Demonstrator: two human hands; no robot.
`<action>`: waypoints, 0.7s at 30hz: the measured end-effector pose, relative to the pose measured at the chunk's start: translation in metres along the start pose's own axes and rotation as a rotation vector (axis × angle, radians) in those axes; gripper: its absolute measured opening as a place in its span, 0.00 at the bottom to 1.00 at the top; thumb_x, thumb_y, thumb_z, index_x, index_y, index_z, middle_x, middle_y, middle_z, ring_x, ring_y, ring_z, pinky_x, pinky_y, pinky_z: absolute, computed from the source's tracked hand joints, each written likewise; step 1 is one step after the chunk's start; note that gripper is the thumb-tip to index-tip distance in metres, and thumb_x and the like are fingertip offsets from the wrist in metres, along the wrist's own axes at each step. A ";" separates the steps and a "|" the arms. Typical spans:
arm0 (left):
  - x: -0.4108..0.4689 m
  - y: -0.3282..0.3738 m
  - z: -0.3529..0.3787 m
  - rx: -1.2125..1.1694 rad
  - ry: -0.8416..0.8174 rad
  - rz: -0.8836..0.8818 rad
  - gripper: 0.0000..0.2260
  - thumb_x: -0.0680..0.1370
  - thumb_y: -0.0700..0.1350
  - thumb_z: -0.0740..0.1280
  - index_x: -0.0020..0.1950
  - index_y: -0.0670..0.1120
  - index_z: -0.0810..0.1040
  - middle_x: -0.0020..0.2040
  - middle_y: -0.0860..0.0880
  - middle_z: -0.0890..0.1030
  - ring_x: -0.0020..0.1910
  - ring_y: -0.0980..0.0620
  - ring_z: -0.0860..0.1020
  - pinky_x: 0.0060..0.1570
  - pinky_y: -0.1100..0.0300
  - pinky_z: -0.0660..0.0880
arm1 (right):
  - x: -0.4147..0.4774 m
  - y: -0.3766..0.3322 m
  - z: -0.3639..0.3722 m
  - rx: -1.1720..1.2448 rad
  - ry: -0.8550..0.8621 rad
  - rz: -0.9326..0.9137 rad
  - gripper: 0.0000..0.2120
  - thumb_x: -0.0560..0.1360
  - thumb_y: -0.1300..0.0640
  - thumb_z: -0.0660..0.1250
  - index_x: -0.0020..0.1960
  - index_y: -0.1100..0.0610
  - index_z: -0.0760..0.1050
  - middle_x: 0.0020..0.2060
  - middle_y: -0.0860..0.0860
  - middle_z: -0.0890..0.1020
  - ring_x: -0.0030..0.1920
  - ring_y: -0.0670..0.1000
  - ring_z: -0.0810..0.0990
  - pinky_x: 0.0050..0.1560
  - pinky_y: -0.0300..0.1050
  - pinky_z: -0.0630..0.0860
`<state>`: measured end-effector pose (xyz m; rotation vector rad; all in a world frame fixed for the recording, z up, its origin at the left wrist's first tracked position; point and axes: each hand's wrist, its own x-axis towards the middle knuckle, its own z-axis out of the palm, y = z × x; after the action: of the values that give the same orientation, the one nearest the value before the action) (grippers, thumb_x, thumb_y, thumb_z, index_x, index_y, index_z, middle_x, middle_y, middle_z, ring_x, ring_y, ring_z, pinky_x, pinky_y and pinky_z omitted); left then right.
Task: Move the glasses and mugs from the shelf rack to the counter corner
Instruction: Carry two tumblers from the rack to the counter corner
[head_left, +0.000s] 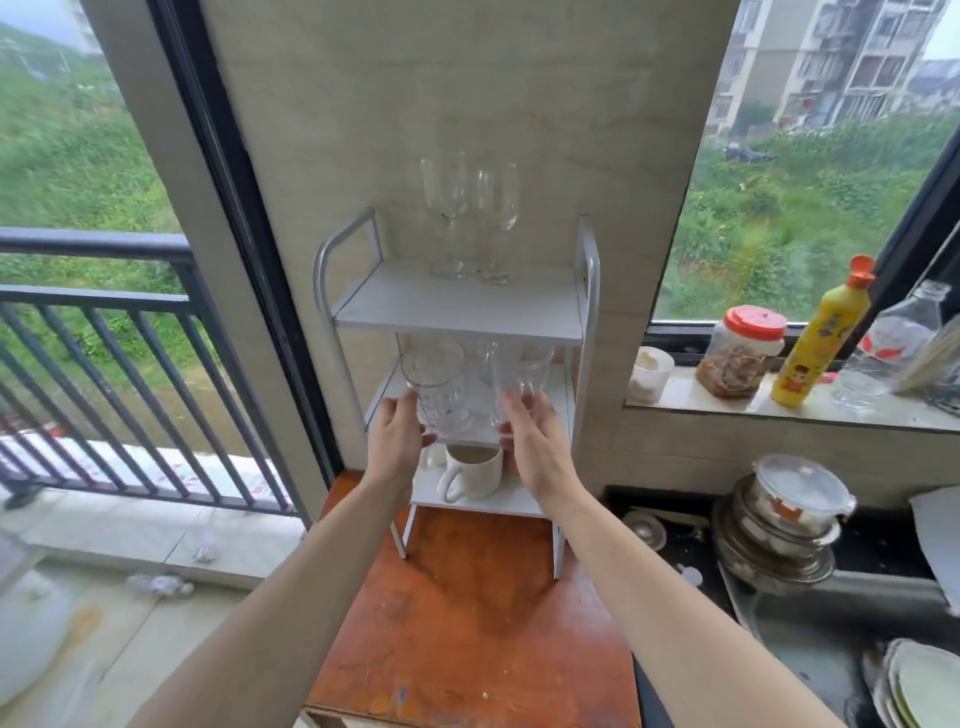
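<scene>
Clear glass is gripped in both hands at the middle tier of the white shelf rack (589, 291). The left hand (397, 434) is wrapped around the lower part of a patterned tumbler (435, 387), thumb in front and the other digits behind; the right hand (530, 434) is closed around the base of a taller plain glass (511, 382). Whether either glass has been lifted clear of the tier cannot be told. Further glasses (537, 358) are seen dimly behind the right hand, close to the held one. Directly below both hands, on the bottom tier, a white mug (472, 470) stands with its handle turned forward. Above the hands, two wine glasses (470, 215) stand side by side on the top tier.

Several hazards are judged likely. The top tier hangs just over the rims, so a steep lift could strike a rim against its underside. The two held glasses are near each other and could be knocked together as they are drawn out. Smooth glass held low is prone to slipping or tipping; a drop would land on the mug. The rack looks light on the wooden desk (467, 623), so a snag could rock it and topple the wine glasses.
</scene>
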<state>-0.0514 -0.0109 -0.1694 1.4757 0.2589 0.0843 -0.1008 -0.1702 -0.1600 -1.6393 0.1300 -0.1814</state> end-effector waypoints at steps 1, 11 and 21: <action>-0.008 -0.002 -0.004 0.006 0.035 0.011 0.12 0.82 0.54 0.59 0.48 0.47 0.74 0.42 0.49 0.72 0.41 0.50 0.74 0.50 0.51 0.75 | -0.005 0.000 0.002 0.018 0.017 0.007 0.15 0.82 0.38 0.59 0.52 0.49 0.74 0.44 0.48 0.78 0.47 0.49 0.79 0.54 0.49 0.78; -0.108 -0.040 -0.029 0.031 0.278 0.057 0.14 0.82 0.51 0.58 0.38 0.47 0.69 0.32 0.53 0.70 0.32 0.54 0.69 0.38 0.56 0.69 | -0.084 0.029 -0.002 0.121 0.017 -0.087 0.27 0.82 0.41 0.60 0.36 0.61 0.65 0.31 0.50 0.67 0.34 0.49 0.67 0.35 0.40 0.64; -0.162 -0.074 -0.005 0.075 0.103 0.002 0.13 0.83 0.49 0.56 0.39 0.47 0.66 0.32 0.53 0.66 0.33 0.53 0.64 0.37 0.54 0.64 | -0.148 0.065 -0.062 0.116 0.117 0.015 0.25 0.77 0.36 0.60 0.29 0.52 0.63 0.28 0.48 0.67 0.30 0.45 0.64 0.34 0.42 0.61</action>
<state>-0.2168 -0.0482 -0.2236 1.5485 0.3473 0.1546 -0.2562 -0.2077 -0.2263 -1.5118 0.2170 -0.2687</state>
